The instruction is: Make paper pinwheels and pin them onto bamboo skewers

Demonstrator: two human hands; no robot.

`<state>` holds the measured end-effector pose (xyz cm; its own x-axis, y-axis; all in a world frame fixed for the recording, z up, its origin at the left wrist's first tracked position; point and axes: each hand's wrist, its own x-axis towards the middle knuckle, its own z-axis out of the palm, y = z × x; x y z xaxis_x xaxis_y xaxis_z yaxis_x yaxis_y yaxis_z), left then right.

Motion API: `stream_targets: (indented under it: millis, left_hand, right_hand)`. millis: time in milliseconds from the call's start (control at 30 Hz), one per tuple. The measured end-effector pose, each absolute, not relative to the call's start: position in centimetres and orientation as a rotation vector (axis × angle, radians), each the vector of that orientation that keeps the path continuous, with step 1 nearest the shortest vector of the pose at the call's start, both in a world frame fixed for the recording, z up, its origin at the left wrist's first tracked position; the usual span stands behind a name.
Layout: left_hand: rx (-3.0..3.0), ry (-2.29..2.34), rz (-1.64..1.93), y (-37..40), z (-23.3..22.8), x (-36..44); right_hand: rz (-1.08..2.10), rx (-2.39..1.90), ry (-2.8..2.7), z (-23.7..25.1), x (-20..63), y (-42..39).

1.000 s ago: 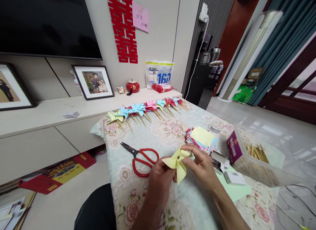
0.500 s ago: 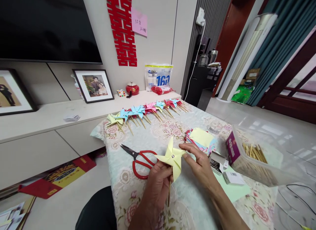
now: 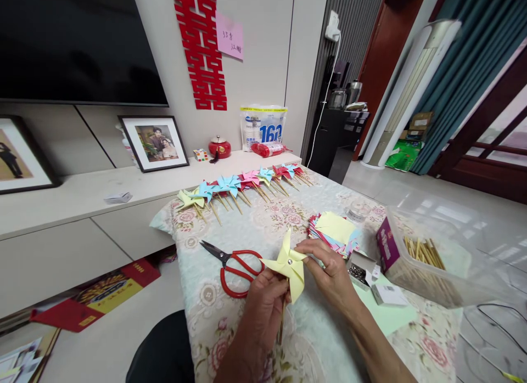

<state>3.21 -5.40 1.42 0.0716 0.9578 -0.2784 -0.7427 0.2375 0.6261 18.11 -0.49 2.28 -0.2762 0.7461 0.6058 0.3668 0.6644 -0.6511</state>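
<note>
- A home living room, going by the large dark television (image 3: 78, 43) at the upper left of the frame.
- Framed photographs (image 3: 154, 143) lean on a long low cabinet (image 3: 61, 207) beneath it.
- A red paper decoration (image 3: 200, 45) hangs on the wall at top centre.
- A standing air conditioner (image 3: 411, 86) and teal curtains (image 3: 473, 70) fill the upper right.
- A floral cloth (image 3: 288, 218) covers the surface in the middle.

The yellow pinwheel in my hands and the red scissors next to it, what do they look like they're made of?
The yellow pinwheel looks like thin matte paper: creased, folded points, with a small shiny, probably metal pin at its centre and a wood-coloured stick below. The red scissors have dark blades that look like metal, and glossy red handles, either plastic or a coating.
</note>
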Motion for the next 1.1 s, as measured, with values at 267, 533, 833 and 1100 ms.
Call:
stream_targets:
  millis: [267,533,833,1100]
  left_hand:
    - [0.52,0.966,1.506,-5.1,0.0,3.9]
    - [0.703,1.065,1.478,-5.1,-0.9,4.1]
    - [0.732,1.011,1.488,-5.4,-0.3,4.3]
    - [0.7,0.979,1.497,-5.3,-0.8,4.5]
  right_hand:
    - [0.395,-0.99,-1.779,3.0,17.9,-1.6]
    - [0.571,-1.055,-1.696,3.3,16.8,-2.2]
    - [0.652,-1.097,-1.685,3.4,16.8,-2.1]
    - [0.69,-1.083,-1.693,3.5,16.8,-2.0]
